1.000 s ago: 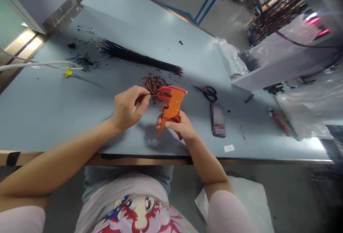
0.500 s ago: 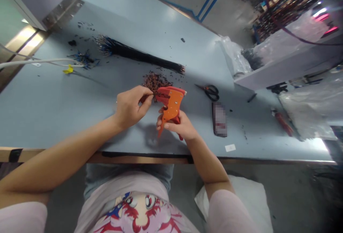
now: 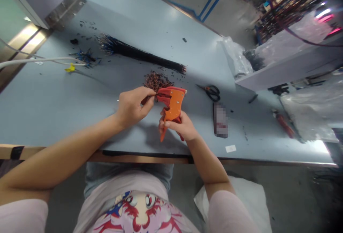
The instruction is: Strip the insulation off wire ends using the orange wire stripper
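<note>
An orange and red wire stripper point(image 3: 175, 103) is gripped by my right hand point(image 3: 183, 127), its fingers wrapped round the handles. Its red jaws point left, towards my left hand point(image 3: 134, 106). There my thumb and forefinger pinch a thin dark wire point(image 3: 158, 94) close against the jaws. Most of that wire is hidden by the fingers. Just behind the jaws lies a heap of short copper-and-black wire scraps point(image 3: 157, 81). Farther back, a long bundle of black wires point(image 3: 147, 57) rests across the bench, with blue and metal ends at its left.
Black-handled scissors point(image 3: 212, 92) and a dark pixelated object point(image 3: 220, 119) lie to the right. Leftward are a small group of blue-ended pieces point(image 3: 87, 58), a white cable point(image 3: 40, 60) and a yellow tag point(image 3: 70, 68). Plastic bags point(image 3: 308, 108) sit at the far right.
The wire stripper's handles look closer to vertical and slightly farther right. My left hand has shifted a little right with the wire, staying at the jaws.
</note>
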### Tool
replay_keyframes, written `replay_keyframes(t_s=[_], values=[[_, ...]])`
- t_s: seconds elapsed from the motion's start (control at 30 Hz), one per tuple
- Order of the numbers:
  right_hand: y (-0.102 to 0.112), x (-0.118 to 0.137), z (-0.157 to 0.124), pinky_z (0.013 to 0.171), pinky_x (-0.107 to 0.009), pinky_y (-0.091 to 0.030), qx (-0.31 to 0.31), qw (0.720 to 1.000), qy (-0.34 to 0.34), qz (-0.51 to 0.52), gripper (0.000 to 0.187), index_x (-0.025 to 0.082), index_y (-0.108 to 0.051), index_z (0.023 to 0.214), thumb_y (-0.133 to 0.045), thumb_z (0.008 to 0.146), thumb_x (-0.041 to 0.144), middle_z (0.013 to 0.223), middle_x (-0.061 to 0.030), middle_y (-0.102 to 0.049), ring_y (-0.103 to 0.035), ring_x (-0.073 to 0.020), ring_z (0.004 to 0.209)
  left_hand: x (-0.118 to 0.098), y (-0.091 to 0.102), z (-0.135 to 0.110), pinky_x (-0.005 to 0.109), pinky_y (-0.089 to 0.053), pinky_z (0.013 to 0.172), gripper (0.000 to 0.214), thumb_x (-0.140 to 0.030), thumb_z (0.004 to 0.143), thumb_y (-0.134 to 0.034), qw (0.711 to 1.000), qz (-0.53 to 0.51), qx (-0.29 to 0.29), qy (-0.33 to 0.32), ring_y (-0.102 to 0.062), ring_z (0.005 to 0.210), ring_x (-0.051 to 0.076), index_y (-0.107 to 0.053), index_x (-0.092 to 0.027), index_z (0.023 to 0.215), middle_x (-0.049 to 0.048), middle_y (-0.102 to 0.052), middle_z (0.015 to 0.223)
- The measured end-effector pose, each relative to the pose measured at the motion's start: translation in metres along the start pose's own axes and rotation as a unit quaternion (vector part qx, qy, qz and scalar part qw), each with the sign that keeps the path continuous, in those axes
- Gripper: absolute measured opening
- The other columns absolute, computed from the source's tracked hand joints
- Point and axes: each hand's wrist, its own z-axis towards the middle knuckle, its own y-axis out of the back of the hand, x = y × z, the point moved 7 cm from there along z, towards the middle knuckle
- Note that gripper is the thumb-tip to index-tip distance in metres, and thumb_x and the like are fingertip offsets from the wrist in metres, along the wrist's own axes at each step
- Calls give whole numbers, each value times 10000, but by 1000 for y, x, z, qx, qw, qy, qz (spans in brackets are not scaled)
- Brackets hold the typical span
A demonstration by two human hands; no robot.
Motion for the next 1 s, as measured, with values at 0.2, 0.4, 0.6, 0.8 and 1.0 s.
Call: replay_keyframes(t_s=[0.2, 0.4, 0.6, 0.8, 1.0], values=[[-2, 0, -1, 478, -309, -583, 15, 1000, -1, -13, 311, 166, -497, 997, -699, 787, 273, 731, 0, -619, -635, -156, 603, -1, 1, 1, 218, -404, 573, 120, -187, 830, -531, 1000, 6, 7, -4, -550, 584, 88, -648, -184, 858, -7, -660, 716], [-2, -1, -2, 470, -309, -579, 15, 1000, -11, -13, 304, 172, -503, 987, -704, 784, 274, 724, -2, -618, -635, -161, 599, 1, 0, 2, 234, -403, 552, 130, -207, 829, -517, 1000, 6, 13, 8, -541, 564, 100, -645, -189, 824, 1, -658, 696], [0, 0, -2, 501, -316, -577, 6, 1000, -4, -18, 322, 169, -509, 981, -718, 769, 291, 712, 0, -622, -631, -157, 586, 2, -1, 2, 225, -407, 558, 138, -240, 833, -523, 1000, 12, 21, 20, -540, 559, 95, -653, -194, 843, -1, -659, 694], [-1, 1, -2, 505, -310, -572, 8, 1000, -3, -14, 312, 166, -513, 980, -715, 775, 287, 706, 2, -626, -625, -150, 580, 2, 0, 0, 217, -398, 536, 132, -246, 836, -537, 1000, -1, 10, 12, -522, 530, 86, -655, -197, 867, -13, -648, 678], [-3, 1, -3, 479, -304, -562, 2, 1000, -6, -16, 314, 171, -503, 945, -720, 770, 314, 665, 20, -610, -605, -137, 527, 2, 1, -1, 204, -392, 526, 124, -241, 833, -546, 1000, -5, 1, 9, -500, 506, 74, -658, -193, 854, -22, -628, 645]])
